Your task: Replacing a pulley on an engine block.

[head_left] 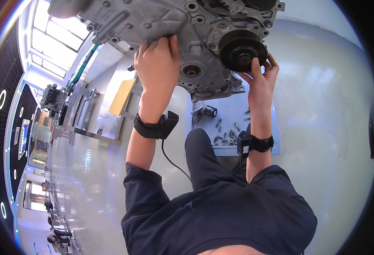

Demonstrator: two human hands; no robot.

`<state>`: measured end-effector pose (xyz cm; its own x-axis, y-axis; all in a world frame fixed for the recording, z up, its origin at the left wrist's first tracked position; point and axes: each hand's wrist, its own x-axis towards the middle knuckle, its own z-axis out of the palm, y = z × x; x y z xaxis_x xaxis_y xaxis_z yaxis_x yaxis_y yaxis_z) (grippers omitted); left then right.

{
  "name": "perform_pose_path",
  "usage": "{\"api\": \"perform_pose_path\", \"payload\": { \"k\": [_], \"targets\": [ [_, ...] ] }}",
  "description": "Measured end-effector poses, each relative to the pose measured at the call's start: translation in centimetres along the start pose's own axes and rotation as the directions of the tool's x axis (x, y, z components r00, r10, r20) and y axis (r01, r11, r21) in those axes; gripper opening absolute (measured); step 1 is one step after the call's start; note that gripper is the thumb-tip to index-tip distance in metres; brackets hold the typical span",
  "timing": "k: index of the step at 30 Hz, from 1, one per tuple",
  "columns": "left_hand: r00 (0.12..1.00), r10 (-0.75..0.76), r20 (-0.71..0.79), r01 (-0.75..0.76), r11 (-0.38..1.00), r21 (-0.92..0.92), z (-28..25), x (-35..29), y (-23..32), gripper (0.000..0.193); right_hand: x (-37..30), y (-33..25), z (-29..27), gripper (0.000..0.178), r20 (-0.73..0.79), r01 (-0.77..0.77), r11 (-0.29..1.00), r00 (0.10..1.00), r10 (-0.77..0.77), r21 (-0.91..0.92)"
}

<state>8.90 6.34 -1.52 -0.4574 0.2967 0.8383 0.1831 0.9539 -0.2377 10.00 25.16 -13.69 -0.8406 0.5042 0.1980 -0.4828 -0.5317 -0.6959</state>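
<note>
A grey metal engine fills the top of the head view, with a round bore low in its front cover. On its right side sits a black grooved pulley. My right hand grips the pulley's lower right edge, thumb on its front face, other fingers partly hidden behind the rim. My left hand is closed, its knuckles up against the front cover; what its fingers hold, if anything, is hidden. A short dark piece shows just left of that hand. Both wrists wear black straps with small boxes.
Below the engine, a pale tray bears several bolts, a black cylindrical part and a metal bracket. To the left stands a workbench with a yellow board. Another person is far off at lower left.
</note>
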Motion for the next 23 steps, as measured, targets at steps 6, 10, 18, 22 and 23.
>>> {"api": "perform_pose_path", "payload": {
  "k": [6, 10, 18, 22, 23],
  "targets": [
    [0.999, 0.001, -0.049, -0.005, 0.997, -0.079, 0.2, 0.2, 0.0, 0.025, 0.1, 0.1, -0.1, 0.055, 0.004, 0.006, 1.0, 1.0, -0.006, 0.013],
    [0.999, -0.038, -0.037, 0.038, 0.999, 0.004, 0.2, 0.2, 0.7, 0.027, -0.1, 0.1, 0.2, 0.055, -0.016, -0.008, 1.0, 1.0, 0.008, 0.029],
    [0.993, -0.096, -0.071, 0.09, 0.992, -0.085, 0.8, 0.1, 0.3, 0.029, -0.1, 0.1, 0.1, 0.055, -0.015, 0.002, 0.999, 1.0, -0.001, 0.04],
    [0.994, -0.098, -0.038, 0.089, 0.978, -0.189, 0.9, 0.1, 0.0, 0.024, 0.1, 0.1, 0.0, 0.055, -0.014, -0.002, 0.999, 1.0, 0.002, 0.032],
    [0.994, -0.103, -0.039, 0.095, 0.98, -0.176, 0.8, 0.0, 0.0, 0.02, 0.1, 0.1, 0.0, 0.056, -0.006, 0.003, 0.999, 1.0, -0.002, 0.032]
  ]
}}
